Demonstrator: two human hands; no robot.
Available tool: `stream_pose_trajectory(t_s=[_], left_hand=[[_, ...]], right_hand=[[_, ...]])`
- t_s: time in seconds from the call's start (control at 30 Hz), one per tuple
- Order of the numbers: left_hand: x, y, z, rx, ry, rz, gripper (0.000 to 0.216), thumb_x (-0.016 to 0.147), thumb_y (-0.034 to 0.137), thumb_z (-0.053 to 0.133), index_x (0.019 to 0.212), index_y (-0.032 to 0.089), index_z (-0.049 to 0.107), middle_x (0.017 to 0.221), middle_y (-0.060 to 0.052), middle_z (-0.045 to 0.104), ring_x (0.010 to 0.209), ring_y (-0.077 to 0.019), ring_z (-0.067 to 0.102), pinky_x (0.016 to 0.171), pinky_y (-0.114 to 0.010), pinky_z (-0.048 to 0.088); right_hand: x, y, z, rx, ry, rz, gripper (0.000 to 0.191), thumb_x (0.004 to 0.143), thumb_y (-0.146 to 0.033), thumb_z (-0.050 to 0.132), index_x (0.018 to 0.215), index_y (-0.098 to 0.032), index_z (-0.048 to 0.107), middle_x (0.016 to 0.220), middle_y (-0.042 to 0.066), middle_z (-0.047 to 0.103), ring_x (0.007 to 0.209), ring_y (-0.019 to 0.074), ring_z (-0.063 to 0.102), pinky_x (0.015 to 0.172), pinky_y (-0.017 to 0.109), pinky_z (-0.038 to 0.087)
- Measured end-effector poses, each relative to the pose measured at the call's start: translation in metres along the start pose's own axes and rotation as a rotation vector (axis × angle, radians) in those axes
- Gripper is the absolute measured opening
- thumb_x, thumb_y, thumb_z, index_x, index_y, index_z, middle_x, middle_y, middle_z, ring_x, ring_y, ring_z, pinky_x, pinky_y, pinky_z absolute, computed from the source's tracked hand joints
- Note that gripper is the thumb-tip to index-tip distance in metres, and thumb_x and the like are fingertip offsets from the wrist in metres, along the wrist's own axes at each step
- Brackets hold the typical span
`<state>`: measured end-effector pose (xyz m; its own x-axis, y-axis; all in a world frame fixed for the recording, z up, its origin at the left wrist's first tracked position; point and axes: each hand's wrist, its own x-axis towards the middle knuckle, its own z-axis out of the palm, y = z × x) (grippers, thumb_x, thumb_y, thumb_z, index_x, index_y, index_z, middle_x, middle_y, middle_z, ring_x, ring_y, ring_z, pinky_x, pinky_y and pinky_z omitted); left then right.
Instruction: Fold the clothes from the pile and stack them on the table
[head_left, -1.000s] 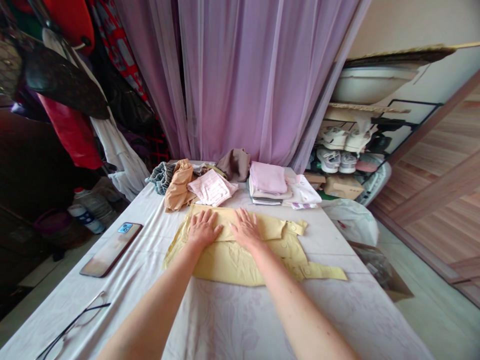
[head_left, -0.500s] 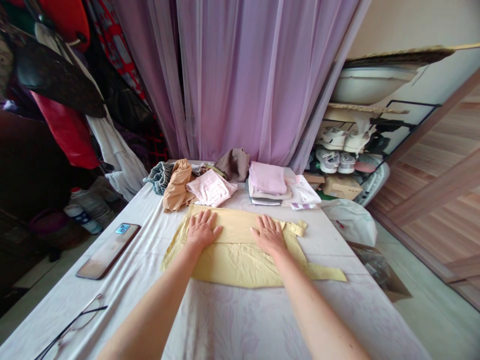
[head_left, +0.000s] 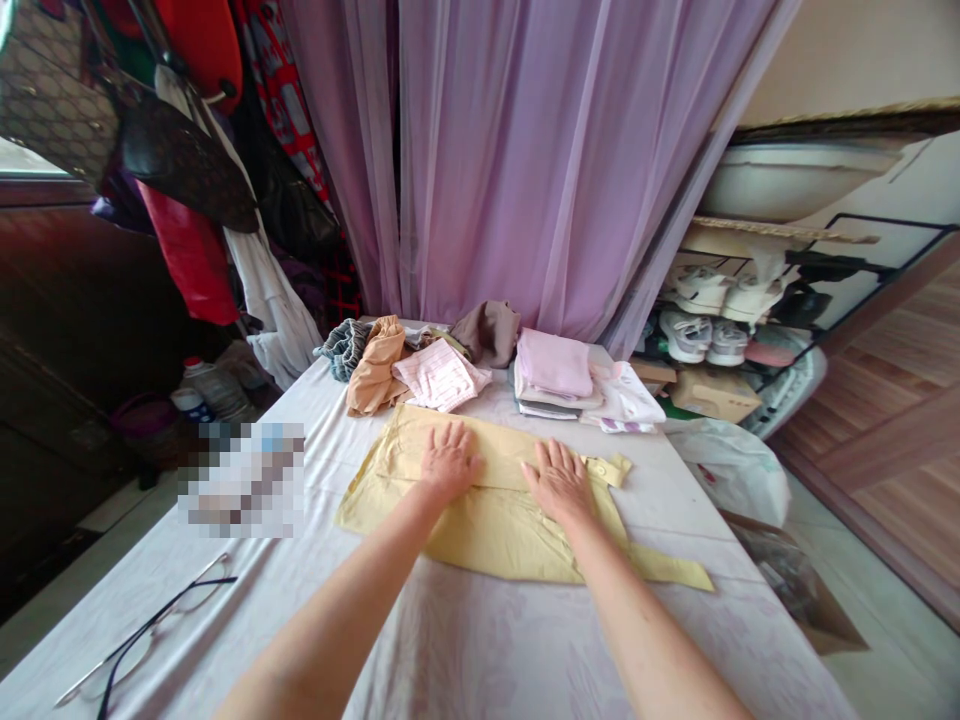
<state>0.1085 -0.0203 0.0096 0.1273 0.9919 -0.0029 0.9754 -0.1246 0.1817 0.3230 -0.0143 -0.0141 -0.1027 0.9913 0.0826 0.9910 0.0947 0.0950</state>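
A yellow garment (head_left: 495, 540) lies folded and flat on the cloth-covered table, creased along its near half. A buttoned tab (head_left: 606, 468) and a narrow strip of it stick out on the right. My left hand (head_left: 451, 460) rests palm down on its upper middle, fingers spread. To the right, my right hand (head_left: 559, 480) also presses flat on the fabric with fingers apart. Neither hand grips anything. Beyond the garment sit a pink striped cloth (head_left: 442, 375), a crumpled tan garment (head_left: 377, 372) and a folded pile topped by a lilac cloth (head_left: 553, 362).
Eyeglasses (head_left: 142, 630) lie at the table's near left, below a pixelated patch. A purple curtain (head_left: 510, 170) hangs behind the table. Bags and clothes hang at left; a rack with shoes (head_left: 705, 290) stands at right, above a plastic bag (head_left: 731, 465).
The view has turned slightly left, so everything sits farther right. My left hand has slid rightward over the yellow garment, closer to my right hand. Both stay flat on it.
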Motion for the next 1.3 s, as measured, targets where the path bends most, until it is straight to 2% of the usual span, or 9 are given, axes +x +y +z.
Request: stream_pose_trajectory(t_s=[0.07, 0.13, 0.23, 0.33, 0.53, 0.63, 0.87, 1.03, 1.3], left_hand=[[0.002, 0.025, 0.008, -0.064, 0.031, 0.083, 0.055, 0.098, 0.044, 0.031, 0.147, 0.022, 0.041, 0.158, -0.009, 0.033, 0.147, -0.0303, 0.024, 0.120, -0.055, 0.018], [0.005, 0.042, 0.013, -0.082, 0.041, 0.108, 0.056, 0.098, 0.045, 0.030, 0.147, 0.021, 0.042, 0.157, -0.008, 0.035, 0.146, -0.0303, 0.027, 0.120, -0.053, 0.021], [0.010, 0.047, 0.015, -0.081, 0.041, 0.119, 0.056, 0.098, 0.048, 0.031, 0.147, 0.022, 0.043, 0.157, -0.008, 0.035, 0.145, -0.0306, 0.028, 0.119, -0.052, 0.023], [0.013, 0.029, 0.011, -0.067, 0.037, 0.113, 0.057, 0.098, 0.050, 0.031, 0.147, 0.023, 0.041, 0.158, -0.008, 0.034, 0.146, -0.0301, 0.026, 0.119, -0.054, 0.021], [0.015, -0.023, -0.001, 0.018, 0.029, 0.044, 0.059, 0.097, 0.054, 0.032, 0.148, 0.025, 0.036, 0.159, -0.008, 0.032, 0.147, -0.0272, 0.024, 0.117, -0.054, 0.020], [0.013, -0.038, -0.004, 0.046, 0.029, 0.039, 0.060, 0.097, 0.055, 0.032, 0.148, 0.026, 0.036, 0.158, -0.006, 0.033, 0.146, -0.0271, 0.025, 0.117, -0.054, 0.020], [0.012, -0.059, -0.006, 0.051, -0.006, 0.066, 0.062, 0.097, 0.058, 0.030, 0.150, 0.027, 0.033, 0.159, -0.005, 0.031, 0.146, -0.0279, 0.025, 0.118, -0.057, 0.016], [0.013, -0.074, -0.009, 0.065, 0.030, 0.028, 0.062, 0.096, 0.055, 0.034, 0.150, 0.026, 0.035, 0.158, -0.006, 0.034, 0.145, -0.0281, 0.027, 0.118, -0.056, 0.018], [0.019, -0.071, -0.016, 0.096, 0.001, -0.001, 0.061, 0.095, 0.054, 0.038, 0.150, 0.030, 0.034, 0.156, -0.008, 0.037, 0.144, -0.0289, 0.030, 0.116, -0.056, 0.021]], right_hand=[[0.000, 0.000, 0.002, -0.003, 0.010, -0.001, 0.061, 0.098, -0.049, 0.031, 0.147, -0.014, 0.040, 0.155, 0.017, 0.036, 0.142, 0.0288, 0.030, 0.114, 0.047, 0.018], [0.001, 0.000, 0.004, -0.012, 0.015, 0.004, 0.060, 0.098, -0.048, 0.031, 0.148, -0.015, 0.040, 0.155, 0.016, 0.036, 0.142, 0.0282, 0.031, 0.114, 0.046, 0.018], [0.000, -0.001, 0.004, -0.025, 0.020, 0.009, 0.060, 0.098, -0.047, 0.032, 0.148, -0.015, 0.041, 0.154, 0.016, 0.037, 0.141, 0.0279, 0.034, 0.114, 0.045, 0.019], [-0.001, -0.001, 0.003, -0.023, 0.032, -0.001, 0.060, 0.098, -0.048, 0.032, 0.147, -0.014, 0.042, 0.154, 0.017, 0.038, 0.140, 0.0287, 0.034, 0.114, 0.045, 0.019], [0.000, 0.000, 0.005, 0.001, 0.027, 0.003, 0.062, 0.098, -0.050, 0.031, 0.147, -0.014, 0.042, 0.154, 0.017, 0.037, 0.141, 0.0291, 0.032, 0.114, 0.045, 0.018], [0.001, 0.001, 0.008, -0.004, 0.022, 0.001, 0.062, 0.098, -0.051, 0.030, 0.148, -0.015, 0.041, 0.154, 0.016, 0.037, 0.141, 0.0289, 0.032, 0.114, 0.046, 0.018], [0.000, 0.000, 0.005, -0.009, 0.009, 0.008, 0.062, 0.098, -0.050, 0.031, 0.148, -0.015, 0.041, 0.155, 0.016, 0.037, 0.142, 0.0281, 0.031, 0.114, 0.045, 0.018], [-0.001, 0.000, 0.002, -0.009, 0.013, 0.008, 0.062, 0.098, -0.050, 0.032, 0.147, -0.014, 0.042, 0.154, 0.016, 0.037, 0.141, 0.0285, 0.032, 0.114, 0.044, 0.019], [-0.002, -0.002, 0.000, 0.002, 0.014, 0.015, 0.062, 0.098, -0.050, 0.031, 0.147, -0.015, 0.041, 0.154, 0.016, 0.038, 0.142, 0.0280, 0.032, 0.114, 0.044, 0.018]])
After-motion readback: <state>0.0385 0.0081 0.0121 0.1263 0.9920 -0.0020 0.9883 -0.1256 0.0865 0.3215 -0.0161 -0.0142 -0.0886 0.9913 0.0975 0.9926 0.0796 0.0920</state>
